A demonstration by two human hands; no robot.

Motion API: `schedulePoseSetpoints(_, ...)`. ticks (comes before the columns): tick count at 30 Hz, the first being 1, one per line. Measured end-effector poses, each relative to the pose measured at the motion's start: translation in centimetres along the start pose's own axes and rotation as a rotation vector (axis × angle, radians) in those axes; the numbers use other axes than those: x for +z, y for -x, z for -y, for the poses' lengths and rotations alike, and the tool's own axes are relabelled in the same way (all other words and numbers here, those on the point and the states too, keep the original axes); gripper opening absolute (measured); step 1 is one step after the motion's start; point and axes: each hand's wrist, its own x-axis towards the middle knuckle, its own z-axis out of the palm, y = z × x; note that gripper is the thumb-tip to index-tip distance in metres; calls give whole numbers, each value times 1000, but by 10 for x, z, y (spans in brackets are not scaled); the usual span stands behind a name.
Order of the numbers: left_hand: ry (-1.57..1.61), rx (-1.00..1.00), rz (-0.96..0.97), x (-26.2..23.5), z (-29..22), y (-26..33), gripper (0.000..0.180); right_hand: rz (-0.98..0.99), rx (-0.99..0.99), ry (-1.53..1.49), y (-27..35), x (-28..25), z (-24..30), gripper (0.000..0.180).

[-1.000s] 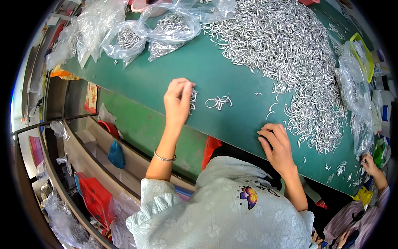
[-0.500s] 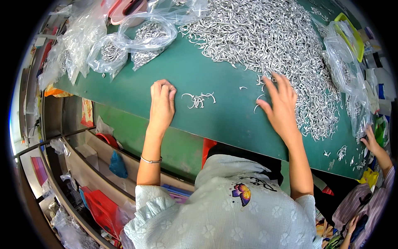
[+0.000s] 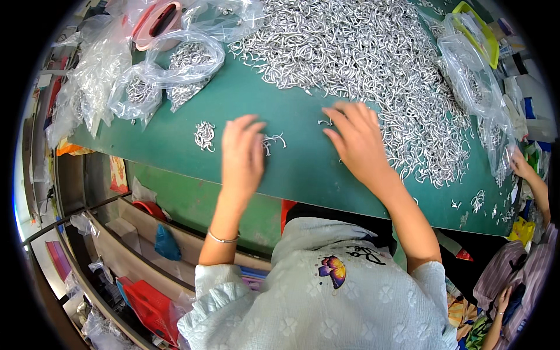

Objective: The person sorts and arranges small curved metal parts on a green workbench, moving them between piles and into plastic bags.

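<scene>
My left hand (image 3: 242,153), a little blurred, is over the green table with fingers apart and pointing away from me. Just right of it lies a small group of curved silvery metal pieces (image 3: 275,142), partly hidden by the fingers. To its left sits another small heap of the same pieces (image 3: 204,136). My right hand (image 3: 360,140) is open, palm down, fingers spread at the near left edge of a large pile of these hook-shaped pieces (image 3: 356,52). A single loose piece (image 3: 325,122) lies by its fingers.
Clear plastic bags of metal pieces (image 3: 189,64) stand at the far left beside a pink container (image 3: 158,24). At right are another bag (image 3: 469,81) and a yellow-green basket (image 3: 483,38). A co-worker's hand (image 3: 521,163) is at the table's right end. Shelving (image 3: 128,251) stands lower left.
My left hand has opened and moved right, and a small heap now shows where it was. My right hand has shifted left along the pile's edge. The whole view has turned slightly.
</scene>
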Motion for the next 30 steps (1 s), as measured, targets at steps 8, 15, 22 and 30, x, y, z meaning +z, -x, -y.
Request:
schedulePoseSetpoints(8,319,-23,129,26,-58,26,33,326,-69,-59,48,-16,23,21)
schedulePoseSetpoints(15,264,48,269,50,-87,40,29,107,155,102,47,-40,-7,34)
schedulePoseSetpoints(22,366,113,267,55,-77,48,27,90,88,256,86,-59,-47,20)
schedulePoseSetpoints(30,366,190,259,66,-91,45,22,-31,79,82,29,-39,-33,22)
